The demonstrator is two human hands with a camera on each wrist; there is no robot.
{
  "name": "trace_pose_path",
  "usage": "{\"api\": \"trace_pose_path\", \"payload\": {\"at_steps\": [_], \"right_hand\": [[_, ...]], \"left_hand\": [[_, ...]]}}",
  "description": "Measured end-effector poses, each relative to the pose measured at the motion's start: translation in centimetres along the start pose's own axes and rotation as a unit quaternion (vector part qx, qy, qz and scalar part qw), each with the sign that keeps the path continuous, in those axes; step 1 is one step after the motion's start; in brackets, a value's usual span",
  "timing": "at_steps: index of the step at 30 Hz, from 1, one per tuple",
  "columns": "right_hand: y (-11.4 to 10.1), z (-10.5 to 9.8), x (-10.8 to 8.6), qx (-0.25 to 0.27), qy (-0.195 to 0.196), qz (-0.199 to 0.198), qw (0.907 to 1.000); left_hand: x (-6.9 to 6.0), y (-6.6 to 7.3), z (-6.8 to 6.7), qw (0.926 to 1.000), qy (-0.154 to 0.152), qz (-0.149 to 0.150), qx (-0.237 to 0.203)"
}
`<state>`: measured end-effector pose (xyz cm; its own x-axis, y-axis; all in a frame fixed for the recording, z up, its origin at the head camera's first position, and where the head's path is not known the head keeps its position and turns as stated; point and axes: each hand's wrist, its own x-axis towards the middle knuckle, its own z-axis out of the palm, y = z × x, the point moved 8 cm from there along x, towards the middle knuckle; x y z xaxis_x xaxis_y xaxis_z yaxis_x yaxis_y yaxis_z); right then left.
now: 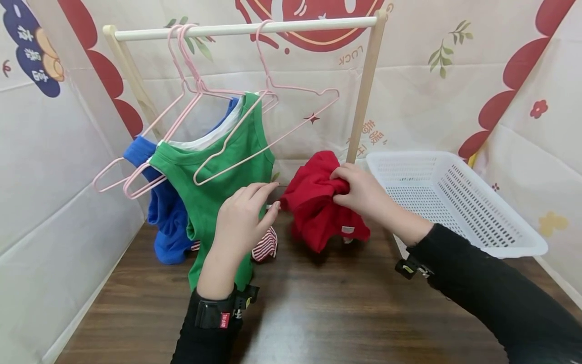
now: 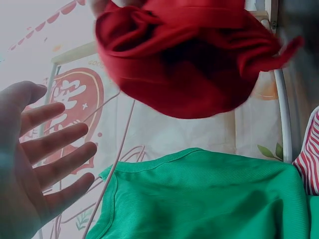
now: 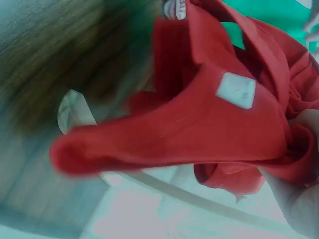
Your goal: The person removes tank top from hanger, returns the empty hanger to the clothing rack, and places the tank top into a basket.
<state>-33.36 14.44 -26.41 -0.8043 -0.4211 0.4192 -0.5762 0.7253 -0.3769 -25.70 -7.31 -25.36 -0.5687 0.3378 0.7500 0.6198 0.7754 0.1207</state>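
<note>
A crumpled red garment (image 1: 313,197) hangs from my right hand (image 1: 364,192), which grips its upper right side with thumb and fingers. In the right wrist view the red cloth (image 3: 199,124) shows a white label (image 3: 237,90) near an edge. My left hand (image 1: 241,217) is just left of it, fingers extended and spread apart in the left wrist view, holding nothing. Behind that hand, a green sleeveless top (image 1: 182,162) hangs on a pink hanger. A bare pink hanger (image 1: 268,80) is on the rail in front of the green top.
A rack with a white rail (image 1: 309,25) stands at the back. Blue clothing (image 1: 170,227) and white clothing (image 1: 200,141) hang behind the green top. Red-striped cloth (image 1: 265,245) shows beside it. At right is a white perforated basket (image 1: 514,251) on the wooden table (image 1: 345,303).
</note>
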Motion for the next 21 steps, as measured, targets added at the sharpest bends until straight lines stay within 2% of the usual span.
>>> {"api": "trace_pose_path", "payload": {"at_steps": [6, 11, 15, 19, 21], "right_hand": [[0.0, -3.7, -0.9, 0.024, 0.06, 0.009, 0.9979], [0.2, -6.6, -1.9, 0.034, 0.096, 0.042, 0.994], [0.4, -8.5, -3.3, 0.057, 0.11, 0.081, 0.989], [0.7, -10.4, -4.7, 0.078, 0.133, 0.099, 0.983], [1.0, -11.4, -5.4, 0.072, 0.15, 0.11, 0.9799]], "left_hand": [[0.1, 0.1, 0.1, 1.0, 0.0, 0.005, 0.007], [0.2, 0.3, 0.1, 0.9999, 0.001, 0.008, 0.008], [0.2, 0.4, 0.2, 0.9999, -0.005, 0.009, 0.011], [0.2, 0.7, 0.6, 0.9998, -0.015, 0.01, 0.011], [0.3, 0.9, 1.0, 0.9996, -0.024, 0.011, 0.01]]}}
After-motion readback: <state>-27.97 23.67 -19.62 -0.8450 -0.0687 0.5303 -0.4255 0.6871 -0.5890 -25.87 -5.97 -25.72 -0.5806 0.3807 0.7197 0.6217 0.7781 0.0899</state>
